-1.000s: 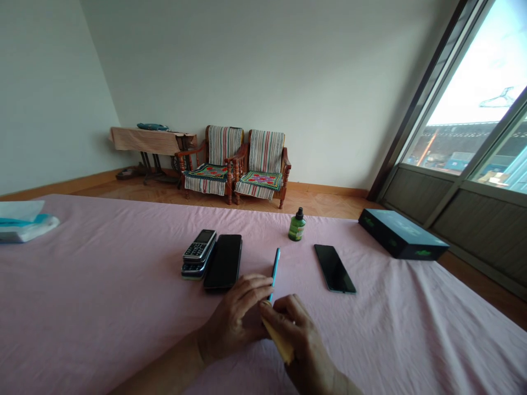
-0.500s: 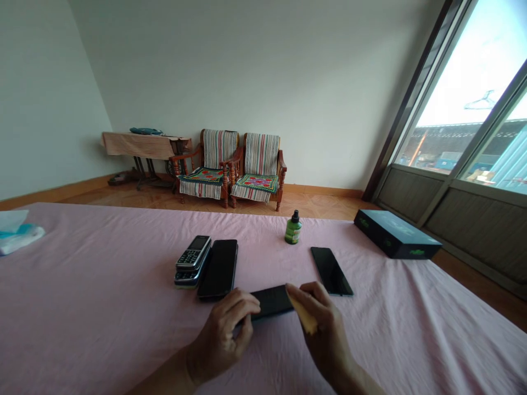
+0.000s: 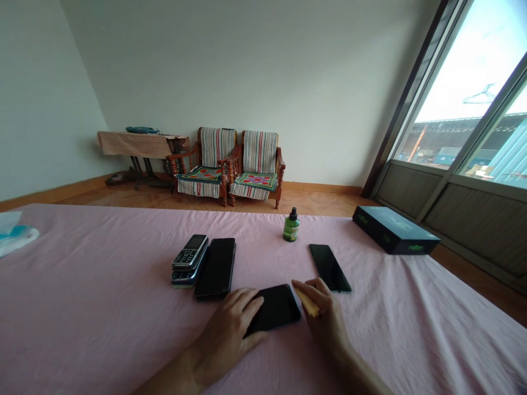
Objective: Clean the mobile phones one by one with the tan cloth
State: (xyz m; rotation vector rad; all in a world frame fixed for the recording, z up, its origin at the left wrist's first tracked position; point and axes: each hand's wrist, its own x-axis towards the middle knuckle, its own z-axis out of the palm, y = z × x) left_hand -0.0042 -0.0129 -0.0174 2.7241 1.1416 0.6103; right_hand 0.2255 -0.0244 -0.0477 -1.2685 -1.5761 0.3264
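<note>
A black phone [image 3: 279, 308] lies on the pink cloth [image 3: 102, 307] in front of me. My left hand [image 3: 234, 328] grips its left end, thumb at the near edge and fingers over the far one. Just off its right end, my right hand [image 3: 324, 312] is closed on a folded yellow cloth [image 3: 307, 303]. Beyond my left hand lies a larger black phone [image 3: 216, 267], beside stacked keypad phones [image 3: 190, 253]. Another dark phone [image 3: 330, 267] rests beyond my right hand.
A green bottle [image 3: 291, 226] with a black cap stands toward the far edge. A black box [image 3: 395, 230] sits at the far right, and a tissue pack [image 3: 18, 237] at the left edge. Two wooden chairs [image 3: 256, 178] are by the wall.
The held phone has been lowered flat, its screen facing up. My left hand has spread further over its left end. My right hand, with the yellow cloth, has shifted slightly right, off the phone.
</note>
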